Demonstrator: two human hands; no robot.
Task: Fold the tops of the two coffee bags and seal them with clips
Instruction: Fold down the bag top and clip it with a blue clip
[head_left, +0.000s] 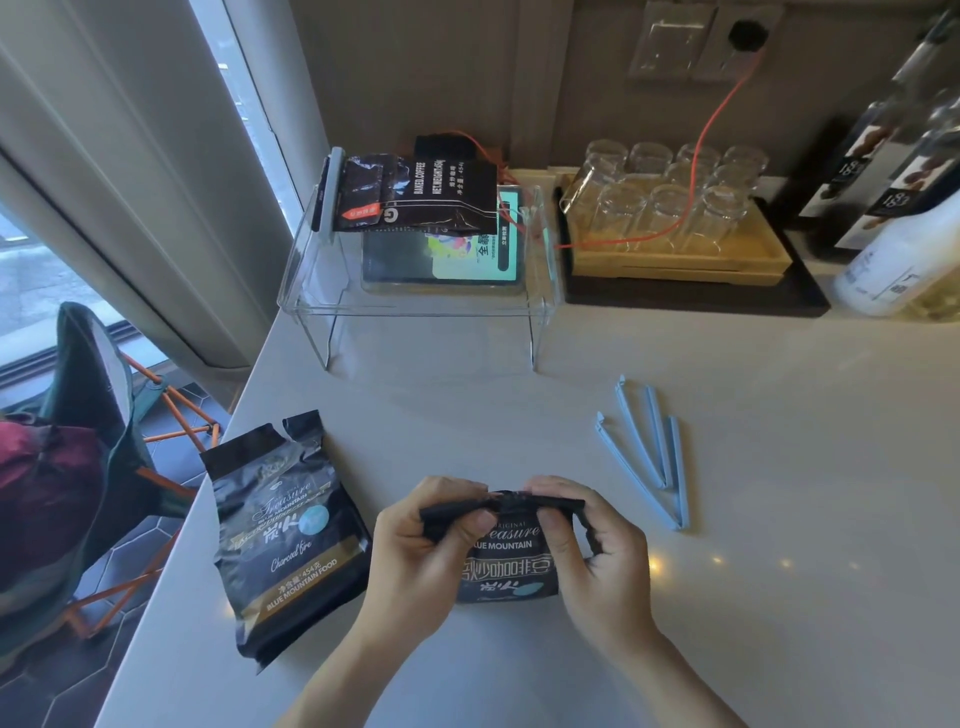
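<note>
Wide white counter (675, 597) fills the view, and at its back stands a clear acrylic riser (415, 312) with a sealed coffee bag (415, 195) lying on top. To the right of it, a wooden tray (675, 260) of upturned glasses (670, 202). Near the counter's left edge a second coffee bag (285, 535) lies flat, its top open and unfolded. Front and centre, the coffee bag in hand (506, 558) stands between both hands, its top bent over. Left hand (421, 551) pinches the folded top on one side, right hand (592, 545) pinches the other, thumbs on the near face. Two blue clips (649, 452) lie just right of the right hand, untouched.
</note>
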